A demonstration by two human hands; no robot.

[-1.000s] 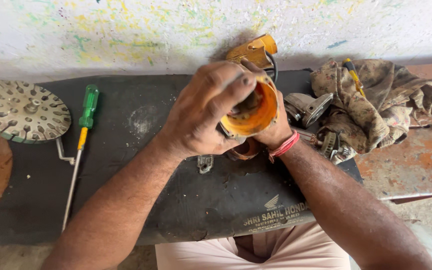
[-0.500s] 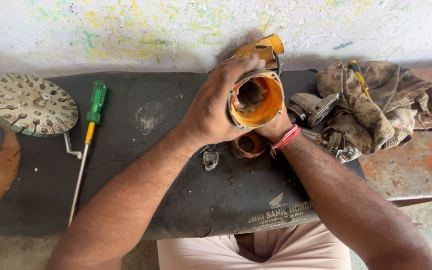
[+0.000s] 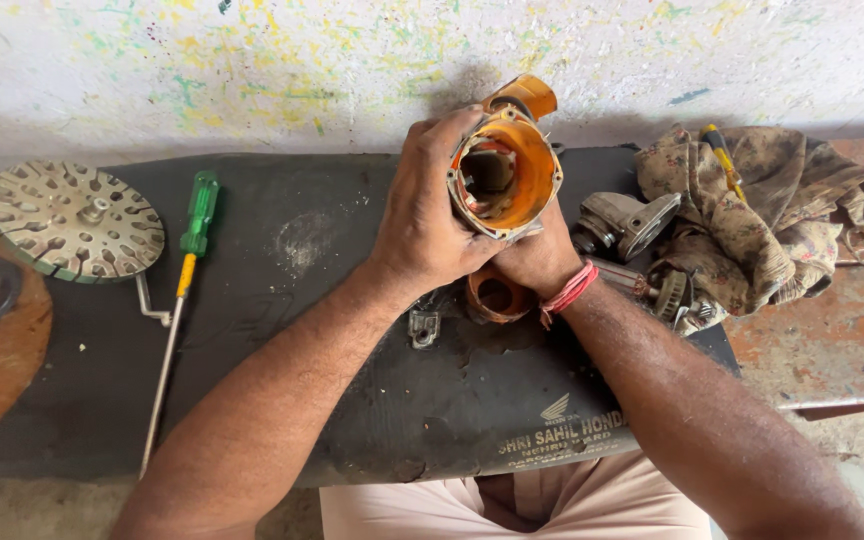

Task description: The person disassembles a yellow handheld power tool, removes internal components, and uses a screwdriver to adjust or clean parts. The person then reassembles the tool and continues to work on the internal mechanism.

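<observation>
the left hand (image 3: 430, 215) is wrapping closed around the side of an orange power-tool housing (image 3: 505, 172), fingers curled over its rim, and is holding it raised above a black rubber mat (image 3: 282, 330) with its open round end facing the camera. the right hand (image 3: 540, 258) is gripping the housing from below and behind; its fingers are mostly hidden, so the exact grip is hard to tell. a small orange ring-shaped part (image 3: 497, 296) is lying on the mat just under the hands. right of them a grey metal gear head (image 3: 624, 222) is resting beside a crumpled patterned rag (image 3: 767, 215). to the left a green-handled screwdriver (image 3: 184, 282) and a slotted metal disc (image 3: 74, 220) are lying well apart from the hands.
</observation>
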